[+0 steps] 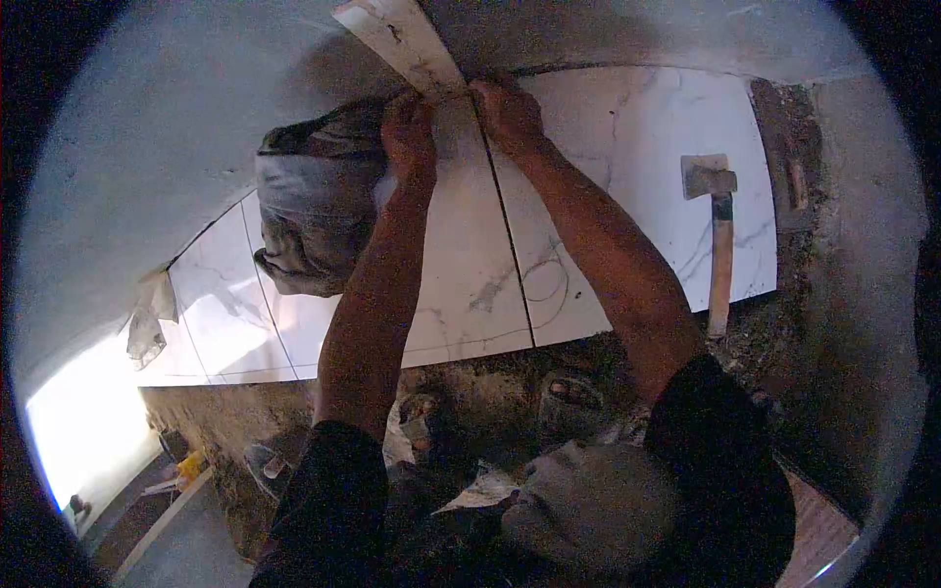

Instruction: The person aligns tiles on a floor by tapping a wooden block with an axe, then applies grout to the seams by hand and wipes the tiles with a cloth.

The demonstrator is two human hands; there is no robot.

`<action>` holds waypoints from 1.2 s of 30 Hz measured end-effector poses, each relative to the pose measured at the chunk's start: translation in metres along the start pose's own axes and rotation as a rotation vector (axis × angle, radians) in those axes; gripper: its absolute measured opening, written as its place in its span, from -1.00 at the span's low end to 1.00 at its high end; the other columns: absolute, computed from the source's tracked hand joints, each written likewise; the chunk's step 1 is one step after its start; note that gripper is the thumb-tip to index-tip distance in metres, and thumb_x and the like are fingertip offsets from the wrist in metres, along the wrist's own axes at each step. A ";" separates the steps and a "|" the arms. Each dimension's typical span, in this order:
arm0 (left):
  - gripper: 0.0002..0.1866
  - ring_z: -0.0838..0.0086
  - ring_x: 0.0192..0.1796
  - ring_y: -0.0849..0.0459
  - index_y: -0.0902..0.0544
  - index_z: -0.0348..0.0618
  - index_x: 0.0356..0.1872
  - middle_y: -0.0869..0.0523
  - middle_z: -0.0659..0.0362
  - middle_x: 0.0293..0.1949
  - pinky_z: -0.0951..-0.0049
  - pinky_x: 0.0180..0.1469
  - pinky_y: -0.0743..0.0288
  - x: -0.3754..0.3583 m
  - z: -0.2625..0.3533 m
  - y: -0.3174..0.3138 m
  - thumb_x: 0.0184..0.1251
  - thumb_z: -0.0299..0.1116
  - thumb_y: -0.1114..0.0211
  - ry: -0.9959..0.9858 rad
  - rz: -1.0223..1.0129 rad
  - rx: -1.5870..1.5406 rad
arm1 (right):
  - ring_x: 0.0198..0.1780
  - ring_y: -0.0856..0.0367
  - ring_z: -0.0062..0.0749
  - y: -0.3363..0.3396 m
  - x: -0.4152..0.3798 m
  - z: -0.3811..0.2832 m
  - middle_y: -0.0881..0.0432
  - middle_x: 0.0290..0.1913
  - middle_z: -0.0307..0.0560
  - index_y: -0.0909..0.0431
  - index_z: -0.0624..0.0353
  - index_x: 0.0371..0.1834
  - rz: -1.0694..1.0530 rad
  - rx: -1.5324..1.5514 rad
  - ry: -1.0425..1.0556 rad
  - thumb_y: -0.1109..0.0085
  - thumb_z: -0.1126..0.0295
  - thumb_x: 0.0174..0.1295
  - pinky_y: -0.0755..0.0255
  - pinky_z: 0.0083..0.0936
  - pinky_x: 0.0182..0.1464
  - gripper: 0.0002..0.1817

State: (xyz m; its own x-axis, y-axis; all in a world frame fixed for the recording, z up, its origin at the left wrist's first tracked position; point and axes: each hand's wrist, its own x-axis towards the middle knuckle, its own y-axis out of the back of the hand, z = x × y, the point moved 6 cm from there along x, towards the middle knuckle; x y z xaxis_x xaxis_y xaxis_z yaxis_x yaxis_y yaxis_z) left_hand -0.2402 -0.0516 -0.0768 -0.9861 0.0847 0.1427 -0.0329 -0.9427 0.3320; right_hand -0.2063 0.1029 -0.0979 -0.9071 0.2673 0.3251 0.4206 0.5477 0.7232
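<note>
A narrow strip of white marbled tile [412, 47] stands tilted against the wall, its lower end at the back edge of the laid tiles [461, 265]. My left hand [407, 132] is closed at the strip's lower left edge. On the other side, my right hand [510, 116] has its fingers curled against the lower right edge; the fingertips of both hands are partly hidden. A crumpled grey cloth bundle [319, 201] lies on the tiles just left of my left hand. To the right of my right arm rests a hatchet [720, 245] with a wooden handle.
The grey wall [196, 108] runs along the back of the tiles. Rough rubble [799, 127] borders their right end, and bare ground [490, 382] lies along the front edge. A torn piece of plastic or paper [152, 314] hangs at the left, near bright light.
</note>
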 end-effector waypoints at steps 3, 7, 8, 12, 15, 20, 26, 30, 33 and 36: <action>-0.74 0.36 -0.13 -0.58 -0.58 -0.32 -0.12 -0.65 0.06 -0.15 0.37 -0.05 -0.41 0.001 -0.017 -0.003 0.18 -0.42 -0.22 0.028 0.142 -0.146 | -0.12 -0.55 0.04 0.002 0.000 -0.001 -0.55 -0.11 0.08 -0.54 0.00 -0.04 -0.010 -0.027 0.012 0.02 0.29 0.20 -0.45 -0.14 -0.10 -0.72; -0.76 0.34 -0.14 -0.60 -0.59 -0.31 -0.15 -0.66 0.02 -0.18 0.37 -0.05 -0.43 0.003 -0.019 -0.001 0.19 -0.39 -0.22 -0.034 0.098 -0.145 | -0.12 -0.55 0.04 -0.009 0.007 0.007 -0.55 -0.15 0.08 -0.54 0.01 -0.08 -0.078 -0.148 -0.015 0.02 0.29 0.20 -0.45 -0.13 -0.09 -0.74; -0.75 0.34 -0.17 -0.60 -0.58 -0.31 -0.17 -0.66 0.01 -0.22 0.36 -0.06 -0.43 0.003 -0.012 0.002 0.20 -0.36 -0.23 -0.134 0.100 0.004 | -0.12 -0.55 0.03 -0.009 0.007 0.008 -0.56 -0.15 0.08 -0.54 0.02 -0.08 -0.101 -0.106 -0.023 0.00 0.30 0.18 -0.44 -0.14 -0.08 -0.74; -0.74 0.32 -0.29 -0.59 -0.59 -0.31 -0.23 -0.66 0.00 -0.34 0.32 -0.15 -0.44 -0.002 0.001 0.002 0.19 -0.30 -0.25 -0.157 0.146 0.094 | -0.06 -0.55 -0.01 0.002 0.002 0.001 -0.56 -0.07 0.08 -0.50 0.02 -0.04 -0.091 0.088 -0.071 -0.07 0.33 0.15 -0.43 -0.19 -0.02 -0.71; -0.73 0.34 -0.35 -0.56 -0.60 -0.31 -0.28 -0.66 0.01 -0.39 0.30 -0.23 -0.42 0.001 -0.003 0.004 0.19 -0.25 -0.26 -0.053 0.141 0.136 | -0.01 -0.54 -0.05 0.009 -0.005 -0.004 -0.54 0.00 0.07 -0.47 -0.02 0.05 0.021 0.192 -0.030 -0.10 0.34 0.14 -0.42 -0.23 0.02 -0.64; -0.71 0.38 -0.38 -0.54 -0.60 -0.31 -0.34 -0.64 0.03 -0.44 0.31 -0.27 -0.40 0.004 -0.003 0.002 0.18 -0.23 -0.27 -0.060 0.100 0.067 | 0.03 -0.53 -0.06 0.008 -0.009 -0.004 -0.53 0.05 0.05 -0.43 -0.05 0.12 0.042 0.211 0.082 -0.09 0.34 0.17 -0.42 -0.27 0.06 -0.61; -0.73 0.37 -0.35 -0.59 -0.62 -0.29 -0.32 -0.66 0.04 -0.40 0.33 -0.25 -0.43 0.015 -0.034 -0.003 0.17 -0.24 -0.29 -0.236 0.182 0.294 | 0.09 -0.50 -0.10 0.011 -0.013 -0.009 -0.51 0.09 0.03 -0.42 -0.04 0.14 0.044 0.237 0.062 -0.05 0.26 0.23 -0.40 -0.28 0.09 -0.62; -0.77 0.26 -0.31 -0.62 -0.64 -0.25 -0.29 -0.68 0.02 -0.33 0.27 -0.22 -0.45 0.009 -0.017 -0.002 0.14 -0.28 -0.30 -0.165 0.202 0.160 | 0.08 -0.50 -0.07 0.006 -0.012 -0.007 -0.51 0.07 0.04 -0.38 -0.04 0.17 0.000 0.184 0.071 -0.02 0.22 0.25 -0.38 -0.26 0.10 -0.60; -0.78 0.23 -0.29 -0.62 -0.64 -0.24 -0.30 -0.68 0.01 -0.32 0.24 -0.20 -0.45 0.007 -0.026 -0.004 0.12 -0.30 -0.32 -0.012 0.180 0.021 | 0.07 -0.50 -0.06 0.011 -0.015 -0.008 -0.52 0.06 0.04 -0.37 -0.04 0.18 0.050 0.169 0.138 0.01 0.22 0.26 -0.37 -0.26 0.11 -0.60; -0.78 0.19 -0.28 -0.62 -0.65 -0.22 -0.29 -0.67 0.00 -0.30 0.23 -0.16 -0.44 0.012 -0.028 -0.002 0.10 -0.31 -0.33 -0.183 0.193 0.207 | 0.04 -0.52 -0.07 0.002 -0.013 -0.004 -0.52 0.05 0.04 -0.38 -0.03 0.16 0.020 0.097 0.049 -0.01 0.23 0.24 -0.40 -0.26 0.07 -0.60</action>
State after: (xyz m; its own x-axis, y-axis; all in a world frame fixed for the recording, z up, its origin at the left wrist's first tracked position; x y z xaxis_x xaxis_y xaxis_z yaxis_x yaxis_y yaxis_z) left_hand -0.2564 -0.0577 -0.1018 -0.9248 -0.0146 0.3801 0.2035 -0.8633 0.4619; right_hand -0.1932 0.0970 -0.0980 -0.8970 0.2413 0.3703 0.4363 0.6176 0.6544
